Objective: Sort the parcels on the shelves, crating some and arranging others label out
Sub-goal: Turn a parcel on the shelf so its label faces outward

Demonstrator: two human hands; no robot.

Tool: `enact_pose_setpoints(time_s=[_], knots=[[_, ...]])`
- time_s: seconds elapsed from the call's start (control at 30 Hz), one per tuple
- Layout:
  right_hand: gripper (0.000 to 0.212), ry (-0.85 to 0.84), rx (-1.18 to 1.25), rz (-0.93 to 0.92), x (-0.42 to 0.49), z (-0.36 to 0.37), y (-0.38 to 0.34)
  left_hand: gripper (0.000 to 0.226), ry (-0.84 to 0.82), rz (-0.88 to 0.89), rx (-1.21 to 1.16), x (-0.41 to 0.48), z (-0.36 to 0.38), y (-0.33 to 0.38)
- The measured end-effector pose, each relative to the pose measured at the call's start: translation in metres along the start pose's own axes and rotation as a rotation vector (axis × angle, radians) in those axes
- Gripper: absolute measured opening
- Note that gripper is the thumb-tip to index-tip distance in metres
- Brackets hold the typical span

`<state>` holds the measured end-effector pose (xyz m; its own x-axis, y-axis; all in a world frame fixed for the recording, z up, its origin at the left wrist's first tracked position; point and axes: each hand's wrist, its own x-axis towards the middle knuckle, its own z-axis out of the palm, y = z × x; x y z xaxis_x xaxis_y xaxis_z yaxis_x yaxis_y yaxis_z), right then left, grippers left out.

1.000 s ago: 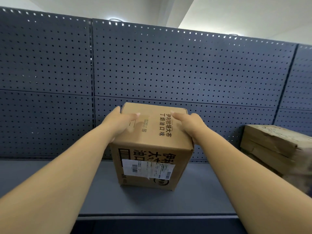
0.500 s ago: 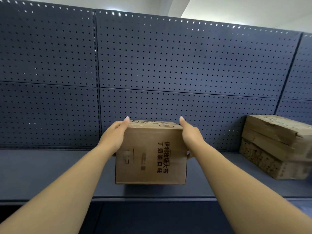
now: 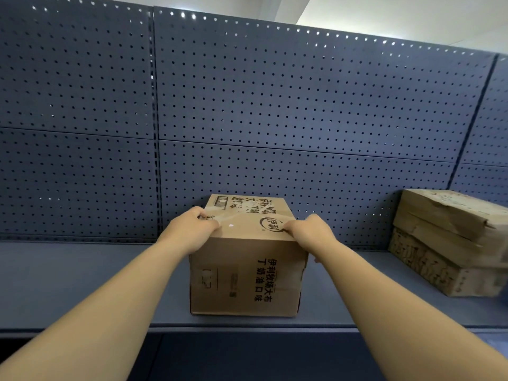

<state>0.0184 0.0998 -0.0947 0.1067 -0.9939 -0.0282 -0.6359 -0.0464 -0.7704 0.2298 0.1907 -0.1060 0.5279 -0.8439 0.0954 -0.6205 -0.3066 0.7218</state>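
Observation:
A brown cardboard parcel (image 3: 244, 279) with black Chinese print stands on the grey shelf (image 3: 82, 284), close to its front edge. My left hand (image 3: 192, 229) grips the parcel's upper left edge, fingers curled over the top. My right hand (image 3: 309, 232) grips the upper right edge the same way. The taped top face with a round logo points up and back. No white shipping label shows on the faces I can see.
Two worn cardboard boxes (image 3: 450, 243) are stacked at the right end of the shelf. A blue-grey perforated back panel (image 3: 275, 105) rises behind. Bare shelf lies to the left of the parcel and between it and the stack.
The parcel has been rolled over backward: the white label that faced front a second ago is out of sight. My hands moved from its sides to its top front corners.

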Motion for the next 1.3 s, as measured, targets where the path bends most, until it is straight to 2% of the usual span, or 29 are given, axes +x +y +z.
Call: enact_pose_setpoints(time_s=[0.1,0.23,0.3,0.37,0.53,0.7,1.2,1.3], knots=[[0.041,0.008,-0.178,-0.122,0.012,0.002,-0.011,0.043,0.012,0.052,0.082,0.011,-0.001,0.010],[0.070,-0.009,-0.354,-0.265,0.028,0.010,-0.025,0.056,-0.030,0.103,0.236,0.030,0.004,0.020],[0.077,-0.069,-0.437,-0.327,0.034,0.016,-0.031,0.069,-0.078,0.105,0.355,0.041,0.008,0.023],[0.084,-0.157,-0.525,-0.339,0.041,0.023,-0.034,0.065,-0.138,0.168,0.494,0.053,0.013,0.024],[0.080,-0.300,-0.667,-0.348,0.063,0.036,-0.034,0.057,-0.243,0.223,0.592,0.072,0.026,0.028],[0.075,-0.309,-0.740,-0.360,0.079,0.043,-0.027,0.057,-0.305,0.324,0.764,0.098,0.038,0.012],[0.072,-0.321,-0.710,-0.360,0.076,0.041,-0.029,0.050,-0.343,0.226,0.711,0.073,0.029,0.032],[0.072,-0.304,-0.652,-0.365,0.075,0.039,-0.031,0.051,-0.324,0.237,0.550,0.078,0.030,0.031]])
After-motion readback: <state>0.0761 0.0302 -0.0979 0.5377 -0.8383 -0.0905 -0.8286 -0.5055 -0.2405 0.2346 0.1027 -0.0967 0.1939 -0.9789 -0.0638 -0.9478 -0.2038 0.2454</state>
